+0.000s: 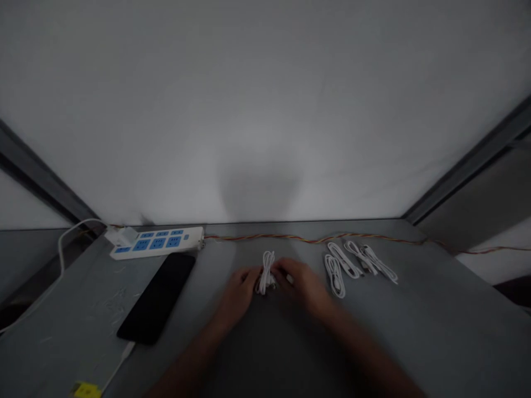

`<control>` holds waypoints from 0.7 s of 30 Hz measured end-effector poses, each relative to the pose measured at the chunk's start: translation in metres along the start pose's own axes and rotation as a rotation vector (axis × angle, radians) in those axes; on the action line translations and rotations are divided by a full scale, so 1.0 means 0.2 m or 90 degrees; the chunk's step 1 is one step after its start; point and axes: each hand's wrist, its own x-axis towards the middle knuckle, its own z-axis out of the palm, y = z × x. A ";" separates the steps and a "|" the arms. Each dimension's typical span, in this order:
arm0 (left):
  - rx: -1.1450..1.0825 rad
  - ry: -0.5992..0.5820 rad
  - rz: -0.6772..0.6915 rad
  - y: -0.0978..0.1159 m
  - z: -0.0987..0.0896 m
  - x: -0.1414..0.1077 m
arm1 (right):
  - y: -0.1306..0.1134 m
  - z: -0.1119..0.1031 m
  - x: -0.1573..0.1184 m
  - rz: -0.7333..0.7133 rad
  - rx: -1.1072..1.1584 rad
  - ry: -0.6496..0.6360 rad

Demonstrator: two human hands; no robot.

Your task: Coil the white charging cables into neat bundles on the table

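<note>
A coiled white cable [266, 273] stands in a loose bundle at the middle of the grey table [431, 326]. My left hand [239, 294] grips its left side, and my right hand [299, 283] grips its right side. The fingers of both hands cover the bundle's lower part, so its ends are hidden. To the right of my right hand lie several neatly coiled white cables [352, 264], apart from my hands.
A blue-and-white power strip [156, 243] with a white plug [122, 236] sits at the far left edge. A black smartphone [156, 298] lies below it. A twisted orange wire [315, 239] runs along the back. A yellow label [86, 390] sits at the bottom.
</note>
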 end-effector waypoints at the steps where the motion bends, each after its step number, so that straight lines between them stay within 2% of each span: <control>1: 0.001 0.033 0.033 -0.01 0.00 0.00 | 0.01 0.00 0.00 0.039 0.064 0.005; 4: 0.044 0.091 0.184 -0.03 -0.02 0.00 | 0.04 -0.01 0.02 0.127 0.254 -0.028; 7: 0.073 0.041 0.253 -0.02 -0.03 0.00 | 0.05 -0.01 0.02 0.142 0.379 -0.068; 10: 0.065 -0.004 0.229 0.01 -0.03 0.00 | 0.04 -0.02 0.02 0.148 0.418 -0.070; 13: 0.057 -0.029 0.192 0.03 -0.02 -0.01 | 0.02 -0.02 0.02 0.135 0.391 -0.070; 18: -0.029 -0.031 0.082 0.01 -0.02 0.01 | 0.00 -0.01 0.01 0.098 0.264 -0.066; 21: -0.034 -0.016 0.029 -0.02 -0.02 0.02 | 0.01 0.00 0.00 0.092 0.172 -0.042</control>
